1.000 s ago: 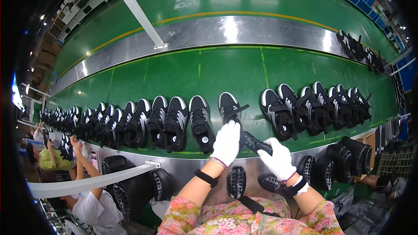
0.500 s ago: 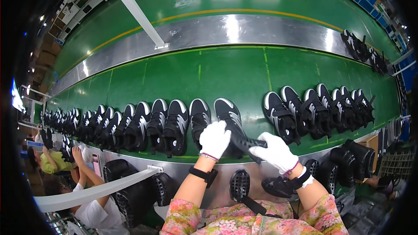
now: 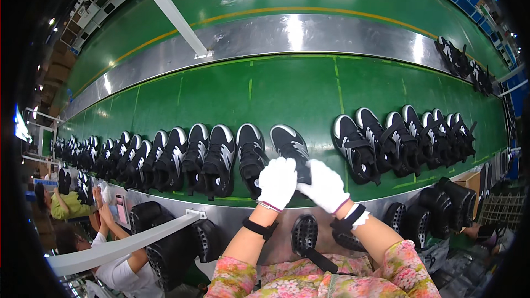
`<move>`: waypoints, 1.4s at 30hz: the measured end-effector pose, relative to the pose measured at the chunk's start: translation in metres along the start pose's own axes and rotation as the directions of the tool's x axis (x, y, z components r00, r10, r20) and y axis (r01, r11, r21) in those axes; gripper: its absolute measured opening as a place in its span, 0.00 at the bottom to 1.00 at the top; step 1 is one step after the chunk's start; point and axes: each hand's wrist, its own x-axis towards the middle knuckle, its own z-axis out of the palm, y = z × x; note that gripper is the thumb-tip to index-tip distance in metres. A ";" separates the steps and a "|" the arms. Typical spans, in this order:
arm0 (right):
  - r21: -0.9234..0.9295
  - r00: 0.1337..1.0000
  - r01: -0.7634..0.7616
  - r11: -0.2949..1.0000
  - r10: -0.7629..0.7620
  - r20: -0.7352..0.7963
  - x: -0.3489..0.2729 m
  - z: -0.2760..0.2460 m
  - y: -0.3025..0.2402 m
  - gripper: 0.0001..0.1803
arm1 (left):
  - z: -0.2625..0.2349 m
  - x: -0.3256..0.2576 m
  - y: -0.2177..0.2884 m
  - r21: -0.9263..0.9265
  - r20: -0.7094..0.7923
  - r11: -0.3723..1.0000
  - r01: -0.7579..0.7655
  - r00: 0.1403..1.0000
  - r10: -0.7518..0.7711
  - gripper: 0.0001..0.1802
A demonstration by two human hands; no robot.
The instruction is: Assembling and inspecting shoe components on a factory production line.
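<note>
A black sneaker (image 3: 289, 141) with a silver toe cap and silver side stripes lies on the green belt, its toe pointing away from me. My left hand (image 3: 279, 184), in a white glove, is closed on its left side near the opening. From the right, my right hand (image 3: 326, 186), also gloved in white, closes around the heel end. Both hands cover the sneaker's opening and heel; a dark patch between them is too hidden to name. Just left of my left hand stands another sneaker (image 3: 250, 150) of the same kind.
More sneakers (image 3: 219, 157) line the belt leftward, and another group (image 3: 353, 143) stands to the right. Below the belt edge hang black knobbed blocks (image 3: 304, 233) and black boot-like forms (image 3: 458, 201). A white rail (image 3: 132, 243) crosses lower left, near two other people.
My right hand has moved left and inward to the sneaker's heel. The black knobbed piece it held is no longer visible. The sneakers on the left have shifted slightly left.
</note>
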 end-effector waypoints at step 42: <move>0.269 0.941 -0.335 0.903 0.304 0.152 -0.005 0.026 0.043 0.14 | 0.020 -0.041 0.006 -0.105 -0.179 0.982 0.157 0.968 -0.174 0.12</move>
